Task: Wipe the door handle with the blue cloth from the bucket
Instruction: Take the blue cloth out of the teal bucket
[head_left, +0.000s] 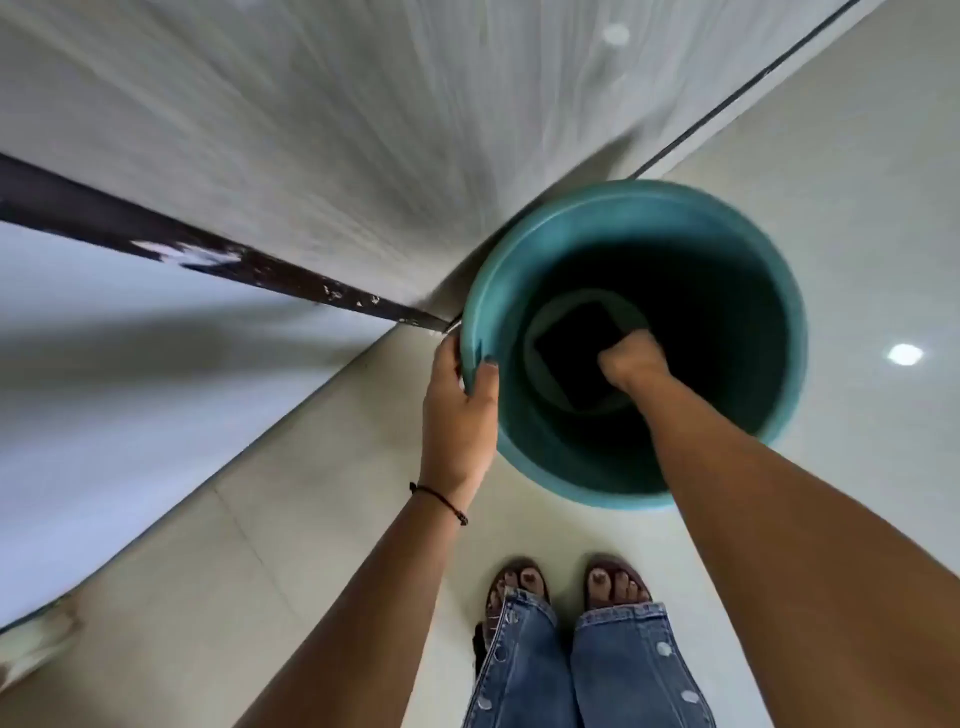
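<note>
A teal bucket (727, 234) stands on the tiled floor by the foot of a pale grey door (322, 135). My left hand (460, 415) grips the bucket's near-left rim, thumb inside. My right hand (631, 358) reaches deep into the bucket and is closed at the bottom on the edge of a dark folded cloth (576, 348). In the shadow the cloth looks almost black, so its colour is unclear. The door handle is out of view.
A dark, chipped door frame strip (218, 249) runs from the left to the bucket. A bluish-white wall (104, 389) lies to the left of it. My feet in sandals (566, 582) stand on the glossy floor just behind the bucket.
</note>
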